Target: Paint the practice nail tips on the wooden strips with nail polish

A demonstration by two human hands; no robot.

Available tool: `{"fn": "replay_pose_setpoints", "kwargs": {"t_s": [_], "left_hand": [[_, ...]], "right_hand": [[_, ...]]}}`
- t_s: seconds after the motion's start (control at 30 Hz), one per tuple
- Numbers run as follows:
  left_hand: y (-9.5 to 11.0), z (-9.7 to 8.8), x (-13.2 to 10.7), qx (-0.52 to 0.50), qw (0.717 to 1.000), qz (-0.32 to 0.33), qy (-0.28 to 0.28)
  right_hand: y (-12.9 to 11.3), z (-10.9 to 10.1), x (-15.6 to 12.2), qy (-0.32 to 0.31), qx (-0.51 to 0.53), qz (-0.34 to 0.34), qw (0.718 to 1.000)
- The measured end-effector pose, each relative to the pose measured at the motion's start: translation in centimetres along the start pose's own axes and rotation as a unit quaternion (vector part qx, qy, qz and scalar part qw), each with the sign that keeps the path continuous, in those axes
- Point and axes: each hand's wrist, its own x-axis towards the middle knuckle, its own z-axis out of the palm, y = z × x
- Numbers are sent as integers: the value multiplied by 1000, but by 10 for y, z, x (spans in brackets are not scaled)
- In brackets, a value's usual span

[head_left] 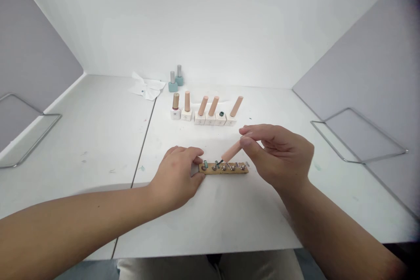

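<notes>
A small wooden strip (224, 169) with several nail tips on metal studs lies on the white table. My left hand (179, 175) pinches the strip's left end and holds it down. My right hand (278, 153) grips a peach-coloured polish brush cap (231, 152), and its dark brush tip touches the second nail tip from the left. Behind the strip stands a row of white-based polish bottles (203, 111) with peach caps; one of them, an open bottle (221, 117), has no cap.
Two teal bottles (175, 80) with silver caps and a crumpled tissue (147, 87) sit near the back wall. Wire frames lie at the far left (29, 127) and far right (359, 135). White panels close in the table (229, 218) on three sides.
</notes>
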Motion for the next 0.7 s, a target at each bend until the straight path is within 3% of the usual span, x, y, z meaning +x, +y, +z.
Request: {"fn": "replay_pose_setpoints", "kwargs": {"t_s": [0.4,0.57,0.63,0.7], "left_hand": [[0,0,-2,-12,1000,-3,1],[-2,1,-2,-17,1000,-11,2],[-3,2,-2,-23,1000,-9,8],[-3,3,-3,-28,1000,-9,12]], "right_hand": [[2,-4,2,-43,16,7,999],[5,-9,9,28,27,16,999],[11,-11,13,84,16,47,995],[18,-14,17,100,-9,87,991]]}}
